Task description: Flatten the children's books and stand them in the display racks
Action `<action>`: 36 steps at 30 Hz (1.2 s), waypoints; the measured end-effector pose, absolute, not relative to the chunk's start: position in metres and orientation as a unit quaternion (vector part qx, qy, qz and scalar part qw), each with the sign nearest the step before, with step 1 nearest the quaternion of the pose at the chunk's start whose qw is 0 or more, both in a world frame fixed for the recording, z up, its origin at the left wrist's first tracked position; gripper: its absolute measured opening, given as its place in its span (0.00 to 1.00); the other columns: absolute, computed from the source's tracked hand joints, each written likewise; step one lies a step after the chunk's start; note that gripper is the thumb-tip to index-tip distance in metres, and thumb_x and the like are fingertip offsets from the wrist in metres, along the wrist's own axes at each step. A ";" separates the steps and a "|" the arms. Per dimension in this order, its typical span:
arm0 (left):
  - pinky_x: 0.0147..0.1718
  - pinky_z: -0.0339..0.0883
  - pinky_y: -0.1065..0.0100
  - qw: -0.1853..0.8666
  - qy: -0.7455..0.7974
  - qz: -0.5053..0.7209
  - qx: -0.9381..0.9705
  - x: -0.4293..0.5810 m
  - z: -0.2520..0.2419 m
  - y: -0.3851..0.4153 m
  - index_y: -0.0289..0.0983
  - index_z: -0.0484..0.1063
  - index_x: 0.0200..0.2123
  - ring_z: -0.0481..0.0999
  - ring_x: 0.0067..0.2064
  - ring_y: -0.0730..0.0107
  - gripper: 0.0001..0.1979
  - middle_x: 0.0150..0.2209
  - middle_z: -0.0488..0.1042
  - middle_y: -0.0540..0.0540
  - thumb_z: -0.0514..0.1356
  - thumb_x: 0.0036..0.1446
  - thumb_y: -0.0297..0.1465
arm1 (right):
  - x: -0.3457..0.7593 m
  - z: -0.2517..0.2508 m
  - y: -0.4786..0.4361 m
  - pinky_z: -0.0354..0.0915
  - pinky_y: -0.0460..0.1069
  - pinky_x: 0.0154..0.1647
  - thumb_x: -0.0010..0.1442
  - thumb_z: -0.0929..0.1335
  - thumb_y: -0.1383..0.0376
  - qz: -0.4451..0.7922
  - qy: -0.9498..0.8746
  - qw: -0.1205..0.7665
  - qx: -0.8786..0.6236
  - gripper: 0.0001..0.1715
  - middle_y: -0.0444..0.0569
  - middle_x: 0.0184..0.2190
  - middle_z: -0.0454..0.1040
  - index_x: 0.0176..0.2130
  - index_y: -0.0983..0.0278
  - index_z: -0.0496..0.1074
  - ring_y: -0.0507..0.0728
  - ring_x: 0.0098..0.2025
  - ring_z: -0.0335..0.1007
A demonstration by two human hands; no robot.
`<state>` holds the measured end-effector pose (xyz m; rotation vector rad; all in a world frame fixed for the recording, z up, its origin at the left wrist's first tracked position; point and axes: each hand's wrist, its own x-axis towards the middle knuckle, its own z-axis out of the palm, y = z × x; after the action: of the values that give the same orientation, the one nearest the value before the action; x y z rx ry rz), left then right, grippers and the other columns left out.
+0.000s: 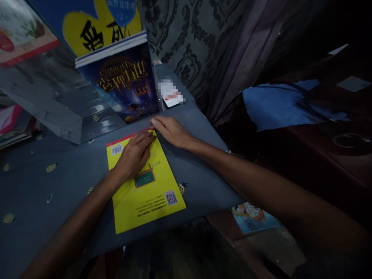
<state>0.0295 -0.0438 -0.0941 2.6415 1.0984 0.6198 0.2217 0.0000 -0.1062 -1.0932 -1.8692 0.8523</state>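
Note:
A yellow book [151,201] with a red edge lies flat on the table, its barcode, small green board picture and QR code facing up. My left hand [135,153] rests flat on its upper part, fingers stretched toward the top right corner. Beside that corner is my right hand [170,131], its fingers extended and fingertips at the book's top edge; whether they press on the book or the table I cannot tell. Just behind both hands, a dark blue book [124,83] with gold lettering stands upright in a clear holder [72,124].
The table [72,170] has a grey-blue cloth with pineapple prints. A blue and yellow book [87,23] stands behind the dark one. A partly blurred phone-like object [172,95] lies near the patterned curtain [186,38]. Books [14,124] are stacked at left; a blue cloth [270,102] lies right.

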 end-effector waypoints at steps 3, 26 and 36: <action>0.63 0.66 0.47 0.114 0.356 0.181 0.910 0.032 -0.088 -0.066 0.36 0.73 0.57 0.70 0.64 0.54 0.18 0.60 0.75 0.38 0.51 0.70 0.30 | 0.225 -0.106 -0.001 0.65 0.51 0.44 0.73 0.59 0.59 0.306 -0.776 0.368 -0.411 0.18 0.48 0.35 0.78 0.37 0.62 0.73 0.57 0.39 0.72; 0.67 0.50 0.37 0.020 0.278 -0.066 0.958 0.018 -0.064 -0.135 0.31 0.56 0.69 0.54 0.73 0.40 0.45 0.71 0.57 0.29 0.63 0.59 0.52 | 0.229 -0.114 -0.001 0.65 0.57 0.57 0.70 0.62 0.66 0.237 -0.824 0.330 -0.394 0.15 0.56 0.49 0.79 0.51 0.66 0.73 0.61 0.53 0.72; 0.69 0.47 0.36 0.101 0.254 -0.038 0.961 -0.003 -0.060 -0.104 0.35 0.54 0.71 0.55 0.73 0.45 0.45 0.71 0.59 0.33 0.61 0.60 0.55 | 0.229 -0.116 0.001 0.65 0.59 0.59 0.70 0.61 0.64 0.225 -0.845 0.301 -0.381 0.18 0.59 0.52 0.77 0.55 0.68 0.71 0.63 0.55 0.72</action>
<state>-0.0033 -0.1036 -0.0597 2.8400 0.7518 -0.1131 0.2286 0.0010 -0.1156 -1.0117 -2.2415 0.5965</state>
